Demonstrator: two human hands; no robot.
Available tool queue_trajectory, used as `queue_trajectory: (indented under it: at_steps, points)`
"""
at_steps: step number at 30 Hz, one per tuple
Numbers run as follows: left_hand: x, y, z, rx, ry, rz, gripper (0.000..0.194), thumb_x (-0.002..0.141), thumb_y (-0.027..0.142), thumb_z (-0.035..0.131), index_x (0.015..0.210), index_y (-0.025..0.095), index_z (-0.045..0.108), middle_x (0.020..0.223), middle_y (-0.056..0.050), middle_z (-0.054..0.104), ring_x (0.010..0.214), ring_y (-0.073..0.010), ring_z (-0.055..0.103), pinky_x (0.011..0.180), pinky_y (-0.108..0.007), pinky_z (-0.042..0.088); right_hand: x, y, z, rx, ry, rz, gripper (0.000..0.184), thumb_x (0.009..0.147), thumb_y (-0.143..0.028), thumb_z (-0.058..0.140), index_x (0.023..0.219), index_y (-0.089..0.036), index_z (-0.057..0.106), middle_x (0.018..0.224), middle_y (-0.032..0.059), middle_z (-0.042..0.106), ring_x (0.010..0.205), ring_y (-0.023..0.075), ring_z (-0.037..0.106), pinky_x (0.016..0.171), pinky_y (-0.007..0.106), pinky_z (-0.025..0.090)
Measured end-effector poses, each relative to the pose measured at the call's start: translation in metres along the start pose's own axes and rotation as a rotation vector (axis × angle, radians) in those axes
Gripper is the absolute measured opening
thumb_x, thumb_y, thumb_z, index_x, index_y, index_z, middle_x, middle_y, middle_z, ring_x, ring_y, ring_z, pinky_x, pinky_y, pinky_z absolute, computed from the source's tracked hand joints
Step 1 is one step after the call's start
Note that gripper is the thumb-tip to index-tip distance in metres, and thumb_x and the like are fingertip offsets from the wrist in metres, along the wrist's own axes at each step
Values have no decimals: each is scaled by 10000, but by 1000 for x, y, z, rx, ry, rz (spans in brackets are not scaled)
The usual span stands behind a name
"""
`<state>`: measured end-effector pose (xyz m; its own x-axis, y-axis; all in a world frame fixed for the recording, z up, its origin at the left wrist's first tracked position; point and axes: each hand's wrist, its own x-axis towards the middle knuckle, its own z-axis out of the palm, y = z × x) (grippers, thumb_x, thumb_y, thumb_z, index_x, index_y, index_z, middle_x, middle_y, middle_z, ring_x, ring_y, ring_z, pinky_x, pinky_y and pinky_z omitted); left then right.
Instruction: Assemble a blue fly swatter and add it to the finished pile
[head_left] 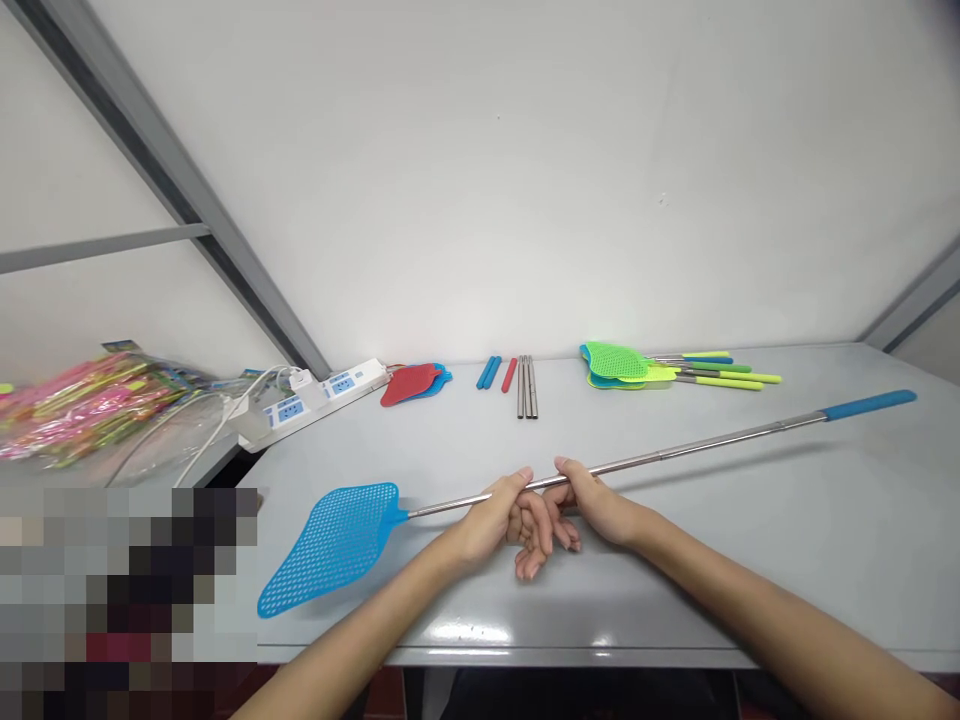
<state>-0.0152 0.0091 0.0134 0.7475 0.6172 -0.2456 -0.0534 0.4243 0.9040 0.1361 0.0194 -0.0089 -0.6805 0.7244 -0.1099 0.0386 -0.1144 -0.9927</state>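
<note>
Above the front half of the table, a blue fly swatter (330, 545) is held slantwise, its metal telescopic rod drawn out long. Its mesh head lies to the left and its blue grip to the upper right. My left hand (514, 515) pinches the rod near its middle between thumb and fingers. Close beside it, my right hand (589, 500) holds the same rod, thumb on top. The lower fingers of both hands hang loosely curled and partly overlap.
Along the wall lie red and blue swatter heads (411, 383), blue grips (489, 372), a red grip (509, 375), metal rods (527, 388) and several assembled swatters (619, 363). A white power strip (330, 395) and bagged colourful items (82, 405) are on the left.
</note>
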Motion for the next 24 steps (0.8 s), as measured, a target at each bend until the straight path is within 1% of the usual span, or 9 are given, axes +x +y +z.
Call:
queue_trajectory:
  at_steps: [6,10,12,13,16,18,19,22,24]
  points:
    - [0,-5,-5,-67,-84,-96,680,805,481,144,443,82,560,288,-45,449,219,-94,374,253,-189,250,-2,-1,5,-72,-14,17,686,819,-456,16,461,-136,505,389,14,428,388,103,394,532,268,365]
    - [2,-5,-3,-92,-80,-107,687,809,466,138,408,99,558,251,-36,406,206,-96,351,244,-193,218,-3,2,6,-77,-15,42,687,818,-469,18,490,-134,520,400,12,439,390,99,399,527,258,373]
    - [3,-4,0,-77,-69,-106,701,813,461,131,390,109,566,237,-36,380,247,-105,390,274,-193,244,-3,3,6,-95,5,65,696,814,-487,19,483,-136,520,387,12,431,387,100,398,512,252,371]
    - [4,-4,2,-64,-59,-100,704,814,462,134,377,118,566,230,-36,366,287,-114,427,308,-197,281,-3,3,6,-110,16,78,701,811,-496,21,473,-137,518,379,12,425,386,101,399,505,249,370]
    - [8,-6,5,-15,-13,-53,686,807,474,174,352,148,569,230,-34,340,473,-156,534,498,-234,394,-3,2,6,-136,31,113,714,808,-501,23,455,-135,524,362,12,418,378,97,403,486,237,367]
    - [9,-7,5,9,8,-33,677,801,488,187,359,155,579,243,-33,343,563,-171,553,626,-258,401,-3,0,6,-118,23,109,723,810,-489,21,473,-129,548,363,13,429,363,93,402,469,232,367]
    - [10,-7,5,16,11,-35,678,799,493,186,369,153,584,248,-30,345,565,-168,548,660,-263,395,-2,-1,6,-104,21,101,722,811,-484,24,484,-125,559,363,14,437,354,93,400,456,230,365]
    - [11,-5,5,5,20,-41,676,801,492,177,403,136,591,256,-23,355,492,-140,511,655,-254,386,0,-4,6,-70,44,98,705,813,-477,45,508,-120,570,383,22,473,341,96,402,421,231,358]
    - [11,-3,4,-10,33,-41,657,801,492,181,443,125,593,267,-19,376,421,-116,469,565,-235,375,1,-5,5,-103,108,83,674,817,-471,75,495,-125,556,399,30,495,354,101,416,415,232,353]
